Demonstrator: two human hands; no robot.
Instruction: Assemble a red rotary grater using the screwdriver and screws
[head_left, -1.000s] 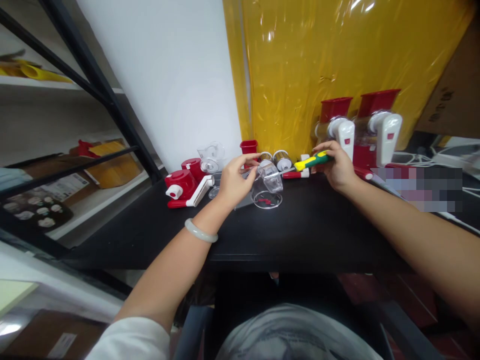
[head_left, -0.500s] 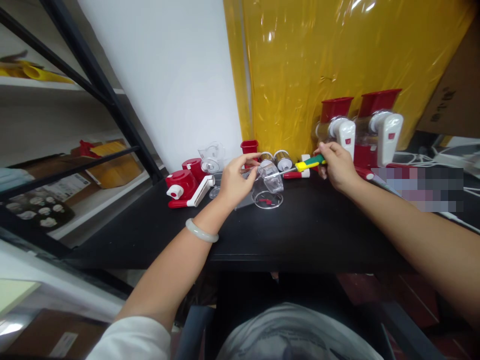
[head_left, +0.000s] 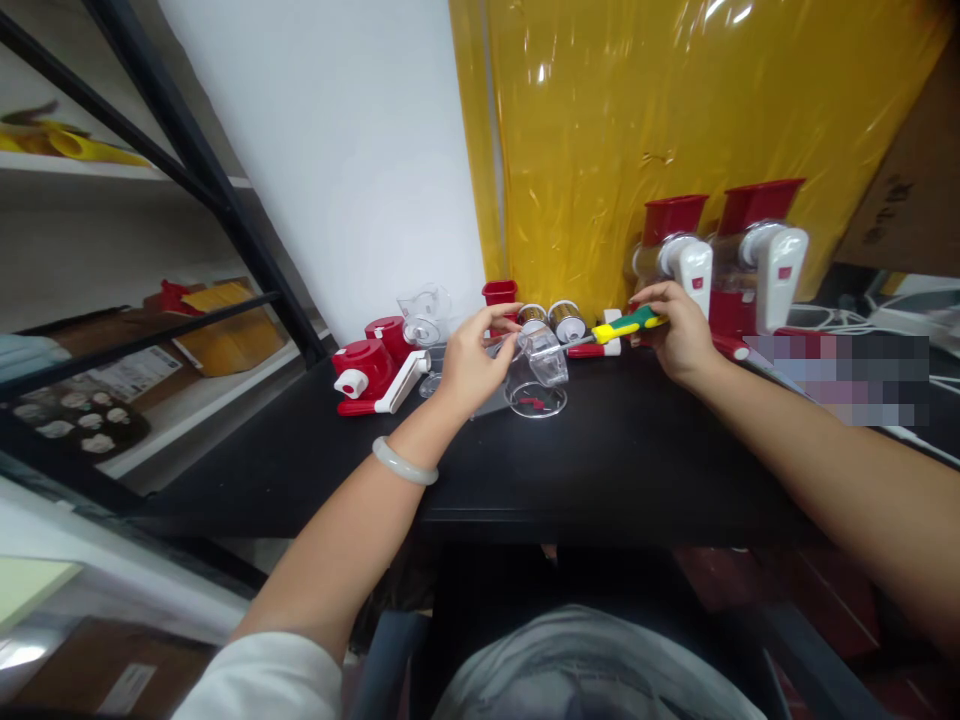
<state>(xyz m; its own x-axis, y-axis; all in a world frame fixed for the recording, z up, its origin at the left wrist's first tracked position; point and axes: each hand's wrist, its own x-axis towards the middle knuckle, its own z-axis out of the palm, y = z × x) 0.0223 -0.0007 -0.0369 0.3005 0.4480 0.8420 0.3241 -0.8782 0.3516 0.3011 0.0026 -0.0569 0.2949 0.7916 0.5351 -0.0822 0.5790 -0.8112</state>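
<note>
My left hand (head_left: 480, 355) is closed on a clear plastic grater body (head_left: 546, 358), its fingertips and thumb pinching the upper left side. The body's round base stands on the black table, and small red pieces show through it. In my right hand (head_left: 681, 328) is a screwdriver (head_left: 628, 324) with a green and yellow handle, held nearly level. Its metal shaft points left to the clear body; whether the tip sits in a screw cannot be made out. Behind the body lie two metal grater drums (head_left: 567, 321) and a red hopper (head_left: 500, 293).
Red bases with a white crank (head_left: 367, 370) and another clear body (head_left: 424, 310) stand on the left. Two assembled rotary graters (head_left: 765, 250) are at the back right, near white cables (head_left: 840, 315). A black metal shelf (head_left: 187, 170) borders the left side.
My right hand's fingers have loosened and shifted on the screwdriver handle, showing more of its green end. The clear body and my left hand have hardly moved.
</note>
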